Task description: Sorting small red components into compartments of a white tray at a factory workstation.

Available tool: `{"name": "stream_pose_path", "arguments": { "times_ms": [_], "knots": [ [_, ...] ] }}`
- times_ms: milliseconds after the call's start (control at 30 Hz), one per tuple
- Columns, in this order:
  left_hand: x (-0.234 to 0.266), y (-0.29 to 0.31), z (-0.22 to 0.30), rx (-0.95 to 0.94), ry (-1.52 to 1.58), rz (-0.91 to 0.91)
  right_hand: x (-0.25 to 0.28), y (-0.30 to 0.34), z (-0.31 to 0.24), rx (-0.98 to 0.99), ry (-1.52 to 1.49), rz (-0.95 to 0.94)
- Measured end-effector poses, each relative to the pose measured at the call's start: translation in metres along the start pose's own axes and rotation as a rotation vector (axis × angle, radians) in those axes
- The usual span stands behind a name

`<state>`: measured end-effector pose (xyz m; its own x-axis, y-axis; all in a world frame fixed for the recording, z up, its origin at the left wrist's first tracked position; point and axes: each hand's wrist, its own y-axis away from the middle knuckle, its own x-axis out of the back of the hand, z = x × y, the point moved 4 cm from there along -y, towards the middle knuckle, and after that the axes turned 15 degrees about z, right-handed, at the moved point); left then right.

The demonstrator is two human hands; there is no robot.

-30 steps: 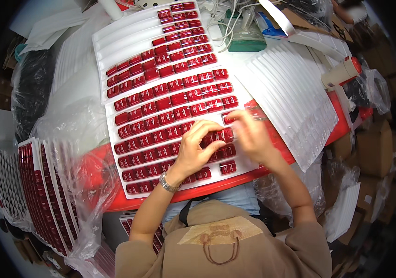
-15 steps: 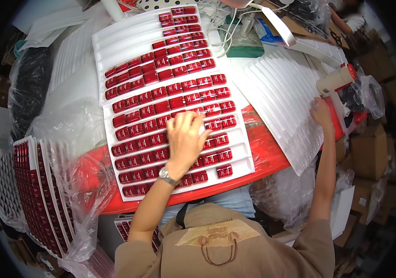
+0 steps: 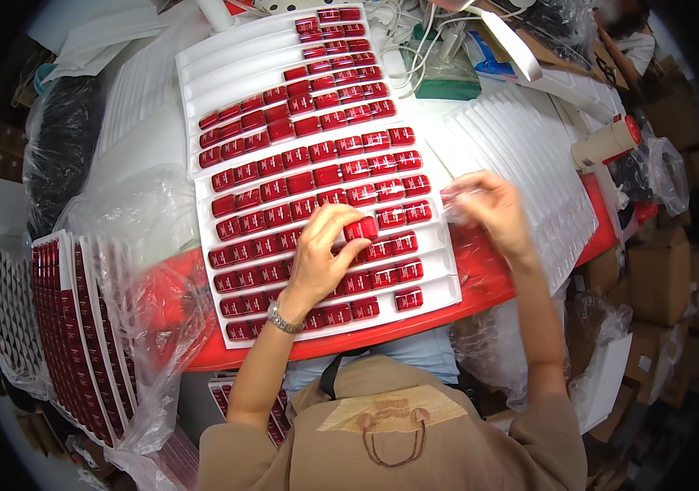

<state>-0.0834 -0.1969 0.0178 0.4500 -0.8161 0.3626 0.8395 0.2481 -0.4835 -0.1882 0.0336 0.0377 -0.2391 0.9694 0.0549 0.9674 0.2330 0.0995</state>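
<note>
While your left hand [image 3: 314, 262] pinches 1 red block [image 3: 359, 228] between thumb and fingertips, over the right part of the tray [image 3: 438, 260], keep that grip on the block's sides so that its face stays free. A light squeeze should do: the block looks glossy and hard, and too firm a pinch might make it slip. Hold your wrist high, since the watch [image 3: 284, 320] sits over the tray's near rows and could nudge the blocks [image 3: 338, 315] lying there.

Your right hand [image 3: 494, 217] is just beyond the tray's right edge, fingers drawn close together; blur hides what is between them, so I cannot tell whether they grip anything. Move that hand gently around the tray, and steer it clear of the lone block [image 3: 408, 298] at the tray's near right corner, which has a gap to its left.

0.5 seconds earlier, your right hand was well apart from the tray, at the outer edge of the ribbed sheets [image 3: 521, 155] that lie to the tray's right; now it is near the tray. Your left hand was over the tray then too, but with no block plainly showing in its fingers; now 1 shows clearly.
</note>
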Motion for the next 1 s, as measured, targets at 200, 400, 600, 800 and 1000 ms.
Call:
{"name": "stream_pose_path", "arguments": {
  "times_ms": [200, 400, 600, 800, 1000],
  "knots": [
    [-0.001, 0.010, 0.010, 0.092, 0.226, -0.040, -0.089, 0.012, 0.011, 0.394, 0.252, -0.078],
    [-0.013, 0.017, -0.015, 0.599, 0.783, 0.116, -0.084, 0.007, 0.037, -0.052, -0.185, 0.154],
    [-0.013, 0.024, -0.006, 0.610, 0.907, 0.119, -0.084, 0.039, 0.012, 0.090, -0.004, 0.073],
    [0.011, 0.040, -0.002, 0.365, 0.373, 0.072, -0.082, 0.047, 0.009, 0.388, 0.371, -0.318],
    [0.025, 0.035, -0.021, 0.578, 0.661, 0.400, -0.127, 0.015, 0.015, 0.922, 1.069, 0.037]
  ]
}}
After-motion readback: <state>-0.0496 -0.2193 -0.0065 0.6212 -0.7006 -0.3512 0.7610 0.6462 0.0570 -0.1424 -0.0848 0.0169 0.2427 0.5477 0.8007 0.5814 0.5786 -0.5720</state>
